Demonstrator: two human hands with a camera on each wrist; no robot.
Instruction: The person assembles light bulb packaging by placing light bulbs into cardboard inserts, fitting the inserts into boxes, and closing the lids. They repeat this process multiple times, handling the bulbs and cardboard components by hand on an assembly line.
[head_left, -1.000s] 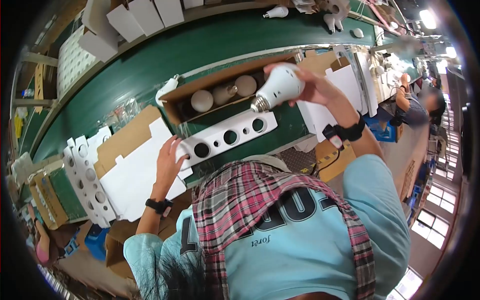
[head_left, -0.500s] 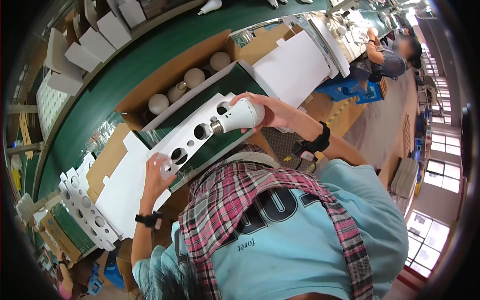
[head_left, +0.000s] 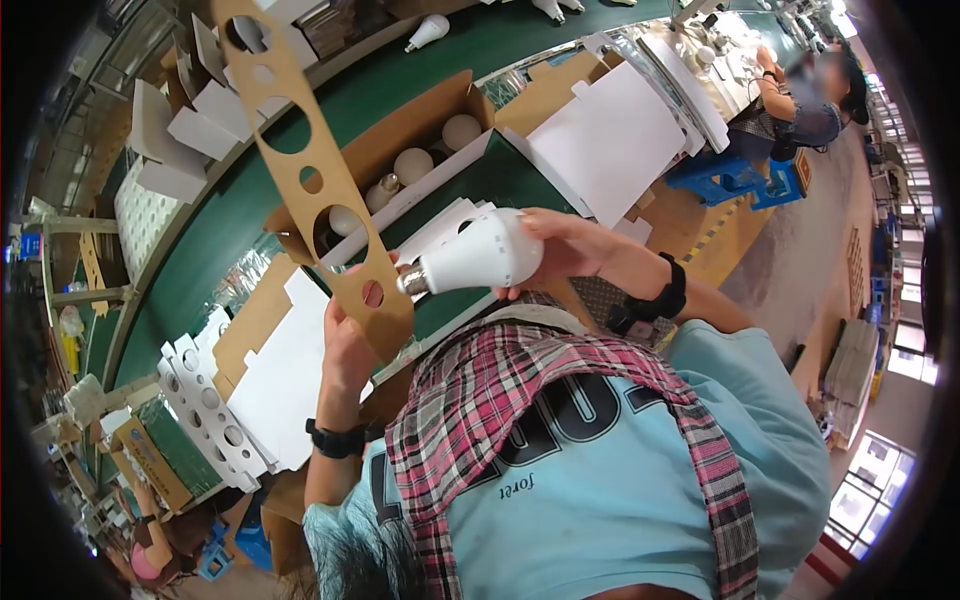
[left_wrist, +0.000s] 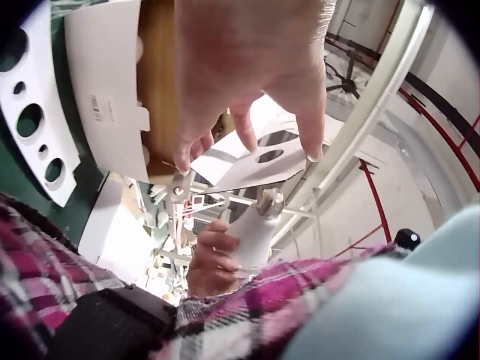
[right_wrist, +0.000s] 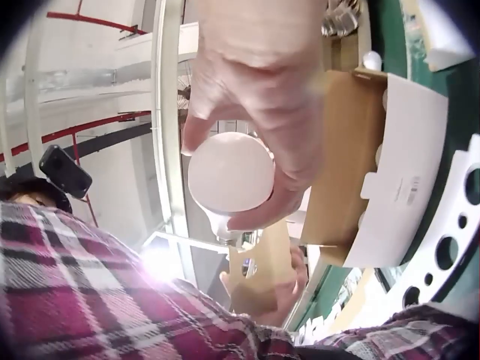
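Observation:
The left hand (head_left: 347, 345) grips the lower end of a long cardboard strip (head_left: 292, 187) with round holes, raised with its brown face toward the head camera; the left wrist view shows the strip's white face (left_wrist: 225, 166). The right hand (head_left: 580, 248) holds a white bulb (head_left: 485, 250) by its round end, with the metal screw base pointing left, close beside the strip's lowest hole. In the right wrist view, fingers curl round the bulb (right_wrist: 231, 174). Behind the strip, an open box (head_left: 400, 130) holds several bulbs (head_left: 412, 166). Another white holed strip lies in front of the box, partly hidden.
Flat white cartons (head_left: 600, 140) lie right of the box, more (head_left: 290, 385) to the left. White holed strips (head_left: 207, 412) rest at the table's left end. A loose bulb (head_left: 429, 32) lies at the back. Another person (head_left: 800, 105) sits at the far right.
The left hand has lifted a holed strip off the table and turned it upright, brown side showing. The right hand has brought the bulb from over the box down beside the strip.

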